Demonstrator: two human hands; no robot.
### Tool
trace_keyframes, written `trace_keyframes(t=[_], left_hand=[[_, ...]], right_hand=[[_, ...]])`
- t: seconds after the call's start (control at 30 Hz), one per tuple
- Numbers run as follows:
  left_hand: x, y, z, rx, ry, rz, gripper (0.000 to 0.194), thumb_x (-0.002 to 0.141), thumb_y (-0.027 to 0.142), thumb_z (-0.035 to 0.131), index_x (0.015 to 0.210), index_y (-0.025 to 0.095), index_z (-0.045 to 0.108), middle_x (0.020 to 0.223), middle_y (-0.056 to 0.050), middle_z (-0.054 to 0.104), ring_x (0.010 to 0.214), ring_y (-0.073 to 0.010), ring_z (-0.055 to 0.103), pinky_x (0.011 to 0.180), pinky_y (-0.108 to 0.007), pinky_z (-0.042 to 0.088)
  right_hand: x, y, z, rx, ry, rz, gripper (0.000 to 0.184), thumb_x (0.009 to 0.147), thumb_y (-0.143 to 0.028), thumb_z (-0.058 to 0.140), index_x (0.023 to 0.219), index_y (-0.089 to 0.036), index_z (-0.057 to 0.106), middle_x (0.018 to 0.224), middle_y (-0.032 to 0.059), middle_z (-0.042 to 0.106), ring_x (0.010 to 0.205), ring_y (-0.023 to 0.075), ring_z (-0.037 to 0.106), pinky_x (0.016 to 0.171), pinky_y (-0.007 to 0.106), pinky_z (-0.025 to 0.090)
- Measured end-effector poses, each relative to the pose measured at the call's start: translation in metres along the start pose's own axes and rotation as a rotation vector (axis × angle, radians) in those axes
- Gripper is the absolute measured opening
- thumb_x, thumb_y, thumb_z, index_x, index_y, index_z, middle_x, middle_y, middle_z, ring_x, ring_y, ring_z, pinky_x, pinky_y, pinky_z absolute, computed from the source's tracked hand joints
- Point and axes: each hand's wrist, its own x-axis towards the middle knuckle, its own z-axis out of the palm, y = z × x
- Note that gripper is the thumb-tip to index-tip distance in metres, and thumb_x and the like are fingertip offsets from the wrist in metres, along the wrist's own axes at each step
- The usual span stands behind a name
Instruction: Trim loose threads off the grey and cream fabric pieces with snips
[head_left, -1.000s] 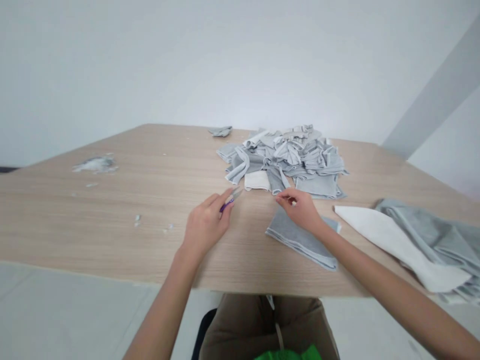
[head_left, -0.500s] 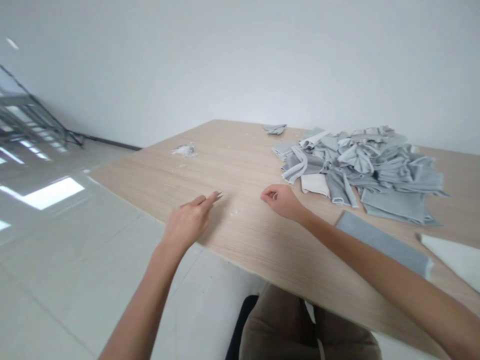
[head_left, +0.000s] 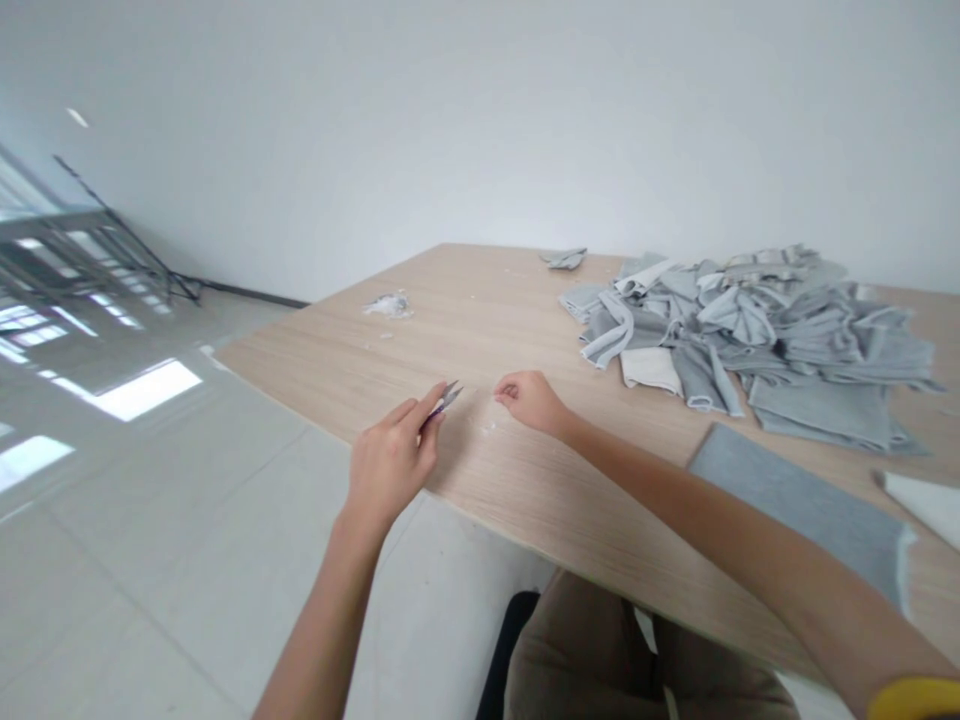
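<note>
Pale wall [head_left: 480, 130] runs behind the wooden counter [head_left: 480, 340], and from where I stand the snips [head_left: 448, 396] are above its near left part, in the left hand [head_left: 386, 465]. Thumb and forefinger pinch them from either side, low on the blades, the purple grip tucked toward the palm. Their long axis slants from the palm out to the far right, with the two points a little apart. The right hand [head_left: 536, 402] comes in from the other side, its fingers [head_left: 507, 390] curled and the tips pressed together; whether they pinch a thread or a bit, I can't tell. Those tips sit just right of the points, a small gap between, level or a touch nearer, so the right hand is the closer one to the blades' sharp end, the left to the grip. White bits [head_left: 489, 428] lie on the wood on the near side of that gap. A lint heap [head_left: 388, 304] sits farther off to the left. The pile [head_left: 750, 320] of grey cloths is well to the right, and a flat grey cloth [head_left: 795, 500] lies nearer, partly behind the right forearm.
</note>
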Motion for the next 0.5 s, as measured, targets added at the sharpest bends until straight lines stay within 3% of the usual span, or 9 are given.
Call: trace_keyframes(t=[0.17, 0.3, 0.37, 0.47, 0.5], left_hand=[[-0.019, 0.009, 0.001, -0.145, 0.1, -0.08, 0.042, 0.101, 0.037, 0.05, 0.14, 0.023, 0.058, 0.108, -0.008, 0.075, 0.084, -0.0201, 0.071, 0.073, -0.028, 0.051], [-0.041, 0.014, 0.011, -0.171, 0.121, -0.118, 0.042, 0.101, 0.036, 0.051, 0.139, 0.022, 0.06, 0.113, -0.01, 0.075, 0.085, -0.0202, 0.072, 0.074, -0.029, 0.053], [-0.048, 0.017, 0.017, -0.185, 0.135, -0.117, 0.042, 0.1, 0.036, 0.051, 0.138, 0.021, 0.06, 0.112, -0.01, 0.076, 0.083, -0.0198, 0.072, 0.074, -0.028, 0.053], [-0.054, 0.021, 0.018, -0.207, 0.15, -0.118, 0.041, 0.1, 0.035, 0.052, 0.137, 0.021, 0.061, 0.107, -0.009, 0.076, 0.077, -0.0182, 0.071, 0.071, -0.028, 0.054], [-0.056, 0.023, 0.016, -0.208, 0.155, -0.119, 0.041, 0.1, 0.035, 0.053, 0.137, 0.021, 0.061, 0.105, -0.008, 0.077, 0.075, -0.0179, 0.071, 0.071, -0.027, 0.054]], right_hand=[[0.008, -0.002, 0.008, -0.019, -0.072, -0.072, 0.033, 0.085, 0.003, 0.056, 0.097, -0.015, 0.08, 0.097, 0.0069, 0.081, 0.091, 0.0145, 0.074, 0.087, 0.022, 0.052], [0.013, 0.001, 0.001, -0.074, -0.054, -0.067, 0.017, 0.09, -0.018, 0.064, 0.092, -0.016, 0.081, 0.098, 0.009, 0.081, 0.095, 0.0211, 0.074, 0.088, 0.029, 0.052], [0.015, 0.0, -0.005, -0.096, -0.035, -0.067, 0.021, 0.092, -0.028, 0.065, 0.086, -0.016, 0.081, 0.101, 0.011, 0.08, 0.098, 0.0236, 0.074, 0.09, 0.032, 0.053], [0.012, -0.003, -0.017, -0.106, -0.009, -0.106, 0.017, 0.087, -0.016, 0.067, 0.096, -0.017, 0.08, 0.125, 0.0111, 0.073, 0.117, 0.0225, 0.068, 0.102, 0.03, 0.049], [0.008, -0.004, -0.023, -0.106, 0.004, -0.122, 0.028, 0.083, -0.009, 0.067, 0.107, -0.017, 0.079, 0.135, 0.0101, 0.068, 0.125, 0.0214, 0.064, 0.108, 0.029, 0.046]])
